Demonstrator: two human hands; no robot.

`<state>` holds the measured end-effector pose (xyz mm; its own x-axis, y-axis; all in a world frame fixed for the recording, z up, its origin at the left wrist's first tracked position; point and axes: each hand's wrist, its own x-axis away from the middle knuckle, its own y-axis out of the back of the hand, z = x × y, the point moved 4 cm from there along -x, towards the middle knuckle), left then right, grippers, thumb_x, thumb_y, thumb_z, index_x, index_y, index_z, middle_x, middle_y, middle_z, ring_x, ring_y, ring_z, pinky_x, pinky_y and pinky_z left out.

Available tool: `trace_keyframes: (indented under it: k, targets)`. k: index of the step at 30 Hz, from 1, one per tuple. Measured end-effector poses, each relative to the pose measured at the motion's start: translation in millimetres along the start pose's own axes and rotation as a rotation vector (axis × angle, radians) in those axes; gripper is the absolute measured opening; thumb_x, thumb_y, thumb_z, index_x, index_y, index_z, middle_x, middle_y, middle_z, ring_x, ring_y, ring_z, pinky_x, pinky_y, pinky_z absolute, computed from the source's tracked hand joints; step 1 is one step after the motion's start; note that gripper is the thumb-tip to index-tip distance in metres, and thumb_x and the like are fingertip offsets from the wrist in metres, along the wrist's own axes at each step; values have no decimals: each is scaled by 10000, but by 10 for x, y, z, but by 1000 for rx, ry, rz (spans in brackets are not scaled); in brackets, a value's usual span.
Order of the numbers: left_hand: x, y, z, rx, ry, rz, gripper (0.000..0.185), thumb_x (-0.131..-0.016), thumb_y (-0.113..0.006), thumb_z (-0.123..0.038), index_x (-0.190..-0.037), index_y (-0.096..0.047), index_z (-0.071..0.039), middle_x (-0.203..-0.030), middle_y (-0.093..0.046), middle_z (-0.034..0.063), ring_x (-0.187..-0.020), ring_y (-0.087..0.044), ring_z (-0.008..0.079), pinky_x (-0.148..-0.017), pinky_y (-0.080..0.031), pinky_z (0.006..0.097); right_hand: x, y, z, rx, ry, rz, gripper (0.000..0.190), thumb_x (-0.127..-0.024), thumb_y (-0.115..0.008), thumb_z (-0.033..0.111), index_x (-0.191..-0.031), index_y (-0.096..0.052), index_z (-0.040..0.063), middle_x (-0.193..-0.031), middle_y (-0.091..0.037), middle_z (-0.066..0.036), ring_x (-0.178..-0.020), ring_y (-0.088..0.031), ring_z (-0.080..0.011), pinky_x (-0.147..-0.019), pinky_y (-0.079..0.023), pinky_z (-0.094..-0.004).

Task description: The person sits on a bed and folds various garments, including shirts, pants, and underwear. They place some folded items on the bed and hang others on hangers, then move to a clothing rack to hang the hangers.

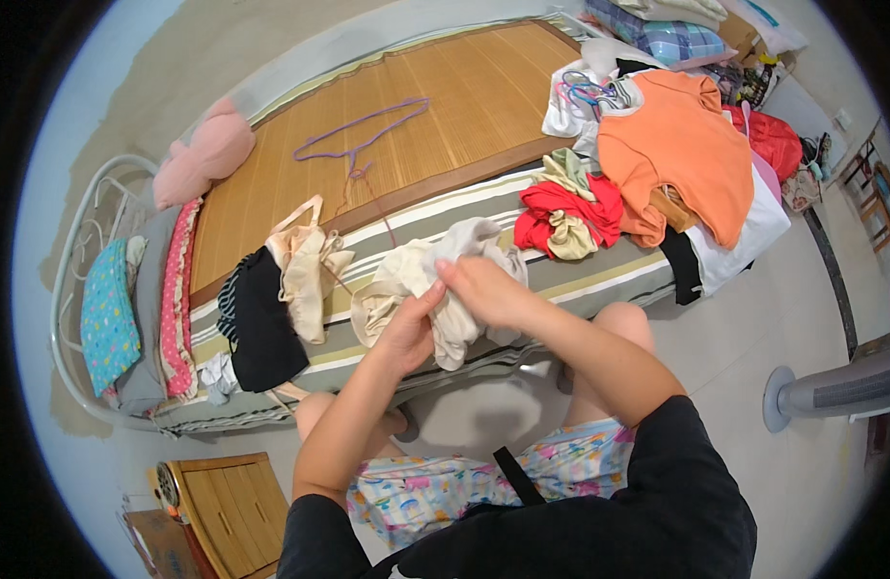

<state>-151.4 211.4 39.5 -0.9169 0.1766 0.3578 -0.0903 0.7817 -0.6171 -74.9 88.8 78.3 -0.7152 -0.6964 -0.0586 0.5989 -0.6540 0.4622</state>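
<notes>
Both hands grip a crumpled off-white cloth garment (455,340) at the near edge of the bed. My left hand (407,329) pinches its left side, thumb up. My right hand (484,289) closes over the upper part, its thumb close to the left thumb. A light grey fabric bunch (470,237) rises behind my right hand; whether it is a separate piece I cannot tell. Left of the hands lie a beige camisole-like garment (304,271) and a black garment (267,326). To the right sits a crumpled red and khaki garment (571,217).
A purple clothes hanger (361,130) lies on the bamboo mat (481,94). At the right, an orange top (676,145) covers a clothes pile beside several hangers (586,90). A pink plush toy (207,155) rests at the left. A tower fan (835,391) and wooden cabinet (235,514) flank me.
</notes>
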Motion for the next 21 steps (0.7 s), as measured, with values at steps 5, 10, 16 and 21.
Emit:
trace_keyframes:
  k: [5, 10, 16, 21]
  targets:
    - [-72, 36, 170, 122, -80, 8, 491, -981, -563, -312, -1376, -438, -49, -1363, -527, 124, -1271, -497, 281, -1102, -362, 468, 157, 96, 118, 390, 228, -3, 409, -917, -498, 354, -828, -627, -24, -839, -671, -238, -828, -643, -401, -757, -498, -484]
    - [-2, -123, 51, 163, -33, 137, 637, -965, -505, -455, -1435, -374, -44, -1323, -548, 241, -1115, -594, 338, -1068, -379, 516, -1, 584, -108, -58, -15, -12, 374, -873, -558, 338, -818, -690, -7, -806, -692, -177, -767, -675, -321, -701, -525, -408]
    - [212, 142, -213, 167, -227, 464, 727, -923, -498, -592, -1440, -391, -90, -1249, -586, 278, -635, -571, 204, -818, -485, 435, -94, 1517, -840, 771, -404, -537, 374, -804, -668, 215, -1161, -661, 104, -1217, -616, -155, -1156, -538, -374, -963, -450, -437]
    - [399, 350, -592, 263, -412, 525, 678, -953, -499, -528, -1408, -420, -31, -1325, -535, 266, -577, -526, 167, -726, -492, 381, -227, 1618, -1257, 531, -410, -635, 369, -802, -693, 129, -1163, -637, 79, -1044, -663, -153, -934, -639, -319, -844, -511, -399]
